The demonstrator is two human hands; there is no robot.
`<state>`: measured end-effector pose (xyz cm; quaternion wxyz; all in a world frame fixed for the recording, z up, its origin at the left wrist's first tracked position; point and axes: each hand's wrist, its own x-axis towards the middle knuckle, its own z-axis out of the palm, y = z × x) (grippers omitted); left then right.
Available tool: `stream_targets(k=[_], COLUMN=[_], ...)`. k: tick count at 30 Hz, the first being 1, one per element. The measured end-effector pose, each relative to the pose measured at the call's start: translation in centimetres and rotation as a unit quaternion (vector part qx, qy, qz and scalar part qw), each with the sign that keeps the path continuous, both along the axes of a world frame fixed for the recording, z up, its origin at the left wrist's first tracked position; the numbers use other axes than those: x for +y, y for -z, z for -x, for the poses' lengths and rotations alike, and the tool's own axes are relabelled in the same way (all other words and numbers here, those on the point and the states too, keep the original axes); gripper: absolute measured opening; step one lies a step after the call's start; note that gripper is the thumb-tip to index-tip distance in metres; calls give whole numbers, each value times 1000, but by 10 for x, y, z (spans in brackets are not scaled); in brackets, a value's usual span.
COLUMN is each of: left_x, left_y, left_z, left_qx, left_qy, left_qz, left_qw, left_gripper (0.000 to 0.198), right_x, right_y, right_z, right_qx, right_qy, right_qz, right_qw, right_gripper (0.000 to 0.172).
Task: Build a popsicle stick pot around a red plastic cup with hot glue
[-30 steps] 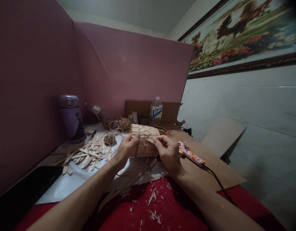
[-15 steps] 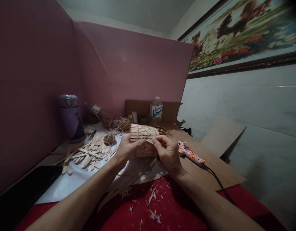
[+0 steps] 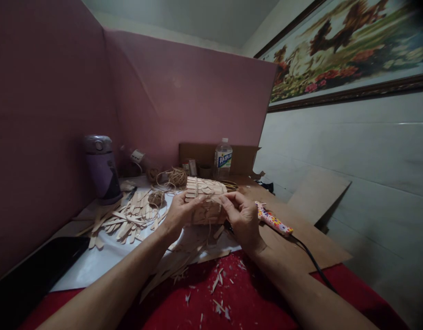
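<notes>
A round container made of wooden craft sticks lies on its side over the table, with twine around it and small diamond-shaped pieces on its surface. My left hand grips its left end, thumb laid along the near side. My right hand is at its right end, thumb and forefinger pinched on a small thin piece of wood held against the side. The hot glue gun, white with coloured dots, lies just right of my right hand.
Loose craft sticks are heaped on white paper at the left, by balls of twine. A purple flask and a plastic bottle stand behind. Wood scraps litter the red cloth. A black cord runs from the glue gun.
My right hand has shifted slightly, and the small piece of wood between its fingertips has changed angle against the container. My left thumb has moved a little to the right.
</notes>
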<state>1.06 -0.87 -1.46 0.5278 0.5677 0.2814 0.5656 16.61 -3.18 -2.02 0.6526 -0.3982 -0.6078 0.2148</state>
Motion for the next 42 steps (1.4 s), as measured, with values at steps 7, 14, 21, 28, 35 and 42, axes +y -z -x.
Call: stream_targets(k=[7, 14, 21, 28, 35, 42], left_x=[-4, -2, -3, -2, -3, -3], left_y=[-4, -3, -4, -2, -4, -5], left_z=[-1, -1, -2, -1, -1, -1], left_qx=[8, 5, 12, 4, 13, 13], left_qy=[-5, 2, -19, -2, -12, -20], left_qz=[12, -4, 4, 7, 16, 16], left_qw=[1000, 1000, 1000, 1000, 1000, 1000], left_gripper=[34, 33, 30, 33, 33, 33], right_x=[-1, 0, -1, 0, -1, 3], right_y=[2, 5, 4, 5, 1, 2], right_z=[1, 1, 0, 1, 0, -3], right_qx=[-43, -76, -52, -77, -38, -31], right_qy=[18, 34, 26, 38, 26, 36], right_qz=[-16, -14, -22, -18, -22, -17], right_qw=[999, 996, 998, 996, 999, 999], right_gripper=[20, 20, 20, 20, 19, 19])
